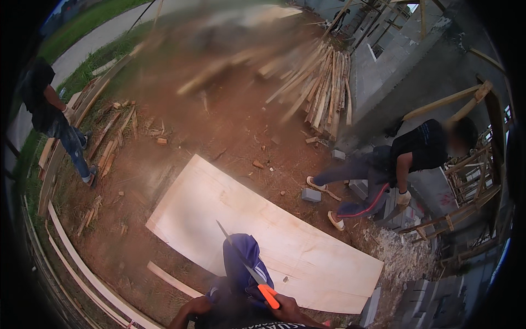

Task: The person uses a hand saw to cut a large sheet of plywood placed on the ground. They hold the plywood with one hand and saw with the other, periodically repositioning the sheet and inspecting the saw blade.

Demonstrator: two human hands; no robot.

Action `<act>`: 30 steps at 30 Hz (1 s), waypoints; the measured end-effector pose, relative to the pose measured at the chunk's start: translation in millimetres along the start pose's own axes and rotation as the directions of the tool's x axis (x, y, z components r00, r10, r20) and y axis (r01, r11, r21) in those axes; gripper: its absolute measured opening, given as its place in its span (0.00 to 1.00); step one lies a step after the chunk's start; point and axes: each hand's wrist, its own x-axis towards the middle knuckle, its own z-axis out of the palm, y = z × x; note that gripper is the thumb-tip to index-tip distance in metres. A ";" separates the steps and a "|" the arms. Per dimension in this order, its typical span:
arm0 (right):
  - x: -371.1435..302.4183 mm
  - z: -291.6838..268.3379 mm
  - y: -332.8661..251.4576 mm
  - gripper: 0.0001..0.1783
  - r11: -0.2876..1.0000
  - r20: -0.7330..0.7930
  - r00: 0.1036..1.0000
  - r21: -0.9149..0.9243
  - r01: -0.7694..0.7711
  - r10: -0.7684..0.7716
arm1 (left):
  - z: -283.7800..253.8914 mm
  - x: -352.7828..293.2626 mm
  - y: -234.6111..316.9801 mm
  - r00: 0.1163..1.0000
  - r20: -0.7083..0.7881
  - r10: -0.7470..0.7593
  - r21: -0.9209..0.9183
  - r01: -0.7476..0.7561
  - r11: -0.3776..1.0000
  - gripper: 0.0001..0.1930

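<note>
My right hand (pixel 288 308) is closed round the orange handle of a handsaw (pixel 268 295). Its thin blade points up and to the left across my blue trouser leg (pixel 241 255), and the tip lies over a large pale plywood sheet (pixel 307 236). The sheet is on the ground in front of me, and my leg is at its near edge. My left hand (pixel 199 306) is low beside my body, near my other thigh; its fingers are hidden.
A co-worker (pixel 416 153) bends by grey blocks (pixel 311 194) at the right. Another person (pixel 55 118) stands far left beside long timbers (pixel 82 115). A pile of poles (pixel 329 93) lies ahead, near a grey wall. Wood scraps (pixel 112 151) litter the reddish soil.
</note>
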 end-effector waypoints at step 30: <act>592.2 288.2 -16.9 0.28 0.991 0.434 0.891 0.042 0.127 -0.133 | -175.5 265.2 -226.2 0.601 -0.534 -0.595 -0.716 0.053 0.696 0.19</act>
